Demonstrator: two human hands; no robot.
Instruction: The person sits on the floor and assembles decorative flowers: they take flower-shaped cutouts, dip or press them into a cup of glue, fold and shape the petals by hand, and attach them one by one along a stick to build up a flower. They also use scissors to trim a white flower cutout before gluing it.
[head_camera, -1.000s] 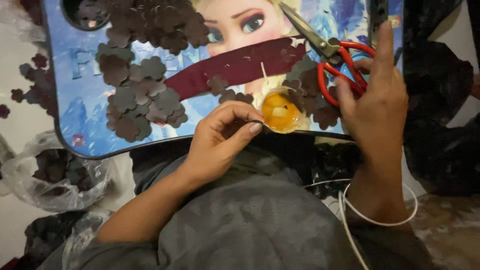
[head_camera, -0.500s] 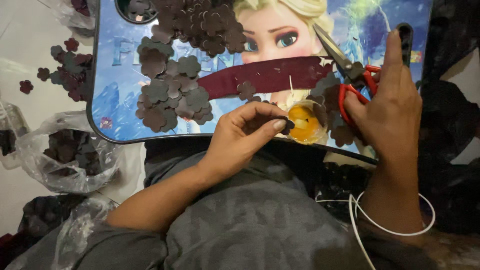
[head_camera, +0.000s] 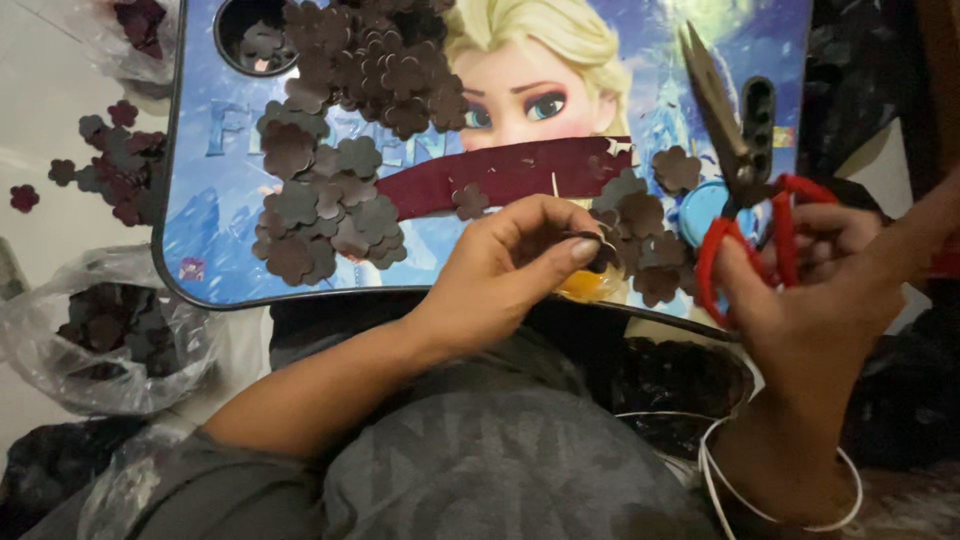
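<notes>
Scissors (head_camera: 745, 190) gripped in right hand (head_camera: 820, 300), left hand (head_camera: 510, 265) pinching dark flower cutout (head_camera: 592, 240) at tray edge (head_camera: 300, 298)

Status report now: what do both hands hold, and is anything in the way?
Left hand pinches a small dark cutout over the yellow cup. Right hand grips red-handled scissors, blades shut. Flower cutouts crowd the cup.

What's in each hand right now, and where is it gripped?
Right hand holds scissors by their red handle loops; left hand pinches a small dark piece at its edge.
</notes>
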